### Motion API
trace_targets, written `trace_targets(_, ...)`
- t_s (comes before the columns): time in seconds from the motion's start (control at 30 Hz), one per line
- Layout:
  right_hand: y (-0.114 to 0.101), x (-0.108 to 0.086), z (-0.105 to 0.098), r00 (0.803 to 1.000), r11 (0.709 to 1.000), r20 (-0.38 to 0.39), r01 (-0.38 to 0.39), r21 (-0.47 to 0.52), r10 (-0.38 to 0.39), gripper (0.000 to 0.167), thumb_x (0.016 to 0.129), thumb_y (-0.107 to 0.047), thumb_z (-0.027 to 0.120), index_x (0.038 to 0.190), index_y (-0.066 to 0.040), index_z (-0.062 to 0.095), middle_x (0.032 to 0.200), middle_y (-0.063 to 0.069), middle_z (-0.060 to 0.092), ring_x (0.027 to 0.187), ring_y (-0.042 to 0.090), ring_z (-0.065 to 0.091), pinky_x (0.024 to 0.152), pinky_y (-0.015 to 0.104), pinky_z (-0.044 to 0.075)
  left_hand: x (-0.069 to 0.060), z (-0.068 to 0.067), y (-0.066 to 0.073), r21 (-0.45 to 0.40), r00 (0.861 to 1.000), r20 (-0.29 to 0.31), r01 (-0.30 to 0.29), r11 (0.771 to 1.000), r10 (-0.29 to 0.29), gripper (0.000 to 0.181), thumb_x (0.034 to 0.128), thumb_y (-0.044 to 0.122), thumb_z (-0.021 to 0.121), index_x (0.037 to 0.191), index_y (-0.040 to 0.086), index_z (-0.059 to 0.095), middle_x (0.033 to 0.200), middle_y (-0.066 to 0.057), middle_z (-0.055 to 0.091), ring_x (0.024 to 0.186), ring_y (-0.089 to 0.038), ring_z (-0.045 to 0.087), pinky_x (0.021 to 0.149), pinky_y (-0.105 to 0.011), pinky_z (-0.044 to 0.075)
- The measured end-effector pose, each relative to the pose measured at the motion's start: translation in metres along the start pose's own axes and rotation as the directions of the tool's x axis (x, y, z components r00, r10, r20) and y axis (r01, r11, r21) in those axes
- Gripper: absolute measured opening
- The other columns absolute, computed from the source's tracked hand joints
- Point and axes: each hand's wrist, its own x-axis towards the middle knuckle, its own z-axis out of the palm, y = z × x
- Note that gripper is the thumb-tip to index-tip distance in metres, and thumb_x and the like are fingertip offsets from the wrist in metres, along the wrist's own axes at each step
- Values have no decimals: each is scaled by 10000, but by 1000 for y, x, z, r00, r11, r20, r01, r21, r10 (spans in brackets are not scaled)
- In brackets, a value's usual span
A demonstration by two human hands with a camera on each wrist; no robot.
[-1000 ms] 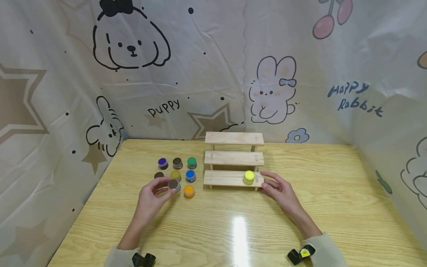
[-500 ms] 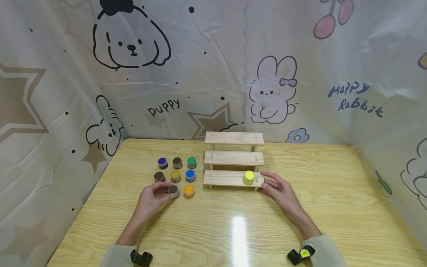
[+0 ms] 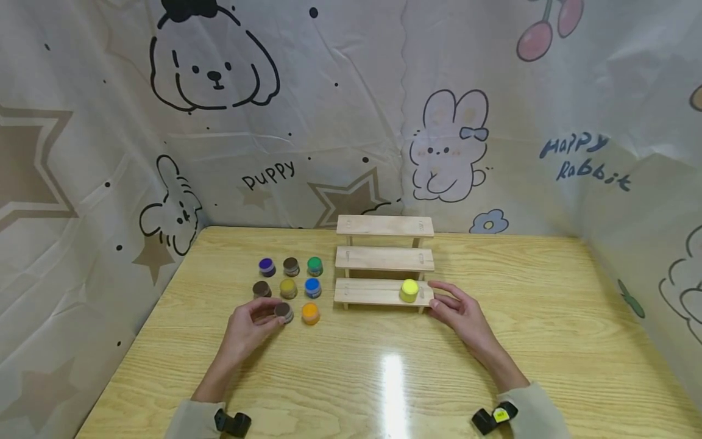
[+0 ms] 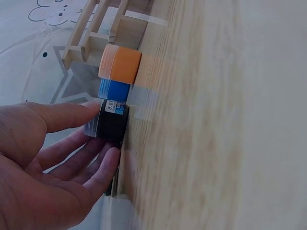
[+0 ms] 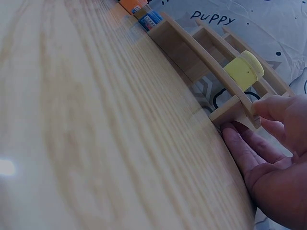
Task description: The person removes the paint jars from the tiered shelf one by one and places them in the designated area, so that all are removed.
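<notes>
In the head view my left hand [image 3: 245,328] holds a small dark paint jar [image 3: 283,313] at the front of a group of jars. The left wrist view shows the thumb on its clear lid and the fingers at its other side; the black jar [image 4: 113,125] stands on the table. My right hand [image 3: 463,317] grips the right end of the lowest shelf of a three-tier wooden rack [image 3: 367,292], its thumb at the shelf edge [image 5: 247,106]. A yellow jar [image 3: 409,291] sits near that end of the shelf.
Beside the held jar stands an orange jar [image 3: 310,314]. Behind are blue [image 3: 312,288], mustard [image 3: 288,288], brown [image 3: 261,289], purple [image 3: 267,267], dark [image 3: 291,266] and green [image 3: 315,266] jars. A printed cloth [image 3: 340,122] hangs behind the wooden table [image 3: 526,292].
My left hand has lowered the dark jar onto the table, at the front left of the group beside the orange one. The right hand keeps its place on the rack.
</notes>
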Motion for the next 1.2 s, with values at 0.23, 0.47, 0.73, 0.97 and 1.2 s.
trace_targets(0.23, 2, 0, 1, 1000, 1000, 6, -3, 0, 3, 498, 1043, -150, 627, 1498, -13, 475, 1375, 319, 574, 1135, 125, 679, 965, 323, 561, -3, 0, 2, 17, 1000, -9, 20, 1000, -20, 383, 900, -78, 739, 1271, -79, 642, 1256, -257, 647, 1166, -395, 643, 918, -290, 584)
trace_targets(0.47, 3, 0, 0, 1000, 1000, -2, 3, -7, -3, 502, 1040, -156, 634, 1492, -7, 477, 1358, 303, 594, 1126, 124, 684, 951, 317, 567, -7, 5, 14, 54, 995, -67, -75, 996, 78, 351, 901, -30, 760, 1241, -50, 672, 1256, -199, 657, 1208, -356, 614, 1042, -472, 521)
trace_targets(0.73, 2, 0, 0, 1000, 1000, -3, -4, -5, 4, 502, 1038, -162, 638, 1493, -17, 480, 1368, 303, 586, 1135, 119, 679, 957, 315, 564, -3, 22, 36, -39, 971, -126, -211, 977, 205, 286, 909, -15, 761, 1190, -16, 707, 1192, -162, 694, 1132, -396, 626, 1024, -513, 522)
trace_targets(0.97, 1, 1, 0, 1000, 1000, 1, -24, 0, 24, 513, 1037, -166, 641, 1501, -24, 473, 1377, 304, 580, 1136, 123, 680, 970, 331, 559, 3, 42, 52, -175, 969, -91, -243, 954, 230, 284, 933, 5, 741, 1210, -34, 688, 1218, -209, 677, 1151, -397, 615, 1037, -542, 502)
trace_targets(1.2, -1, -1, 1, 999, 999, 0, -35, -4, 35, 513, 1040, -169, 637, 1505, -34, 471, 1384, 300, 577, 1140, 130, 679, 978, 332, 555, 11, 65, 61, -236, 950, -52, -311, 921, 307, 281, 938, 6, 736, 1212, -23, 683, 1211, -177, 685, 1118, -356, 643, 984, -439, 554)
